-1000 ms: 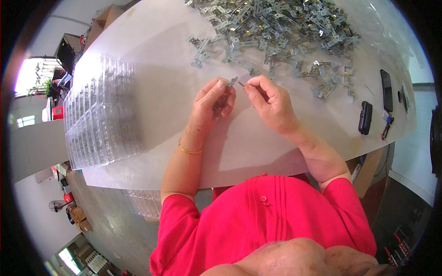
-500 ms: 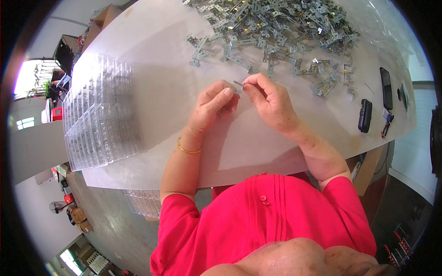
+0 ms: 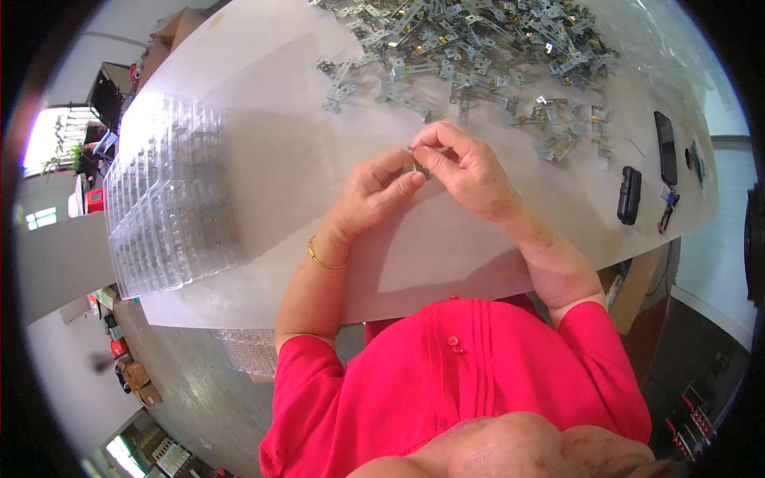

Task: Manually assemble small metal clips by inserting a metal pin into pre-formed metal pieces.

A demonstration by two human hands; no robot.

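Hands (image 3: 468,174) angled together, apparently pinching small metal part (image 3: 425,170).

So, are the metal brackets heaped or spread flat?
Mostly heaped: the metal brackets overlap in a jumble on the white table; some lie scattered near its edge.

A bright pinkish-red, short-sleeved cloth top (image 3: 382,382) fills the lower middle of the frame. Narrow stitched pleats (image 3: 483,358) run lengthwise along its front, with small round red buttons (image 3: 453,341) set between them, matching the cloth. The loose left sleeve (image 3: 299,390) and right sleeve (image 3: 598,342), in the same plain red, leave both forearms uncovered. A thin, rounded, gold-coloured bangle (image 3: 320,258) circles the left wrist, left of the frame's centre. The left hand (image 3: 374,191) and right hand (image 3: 474,171) are bare.
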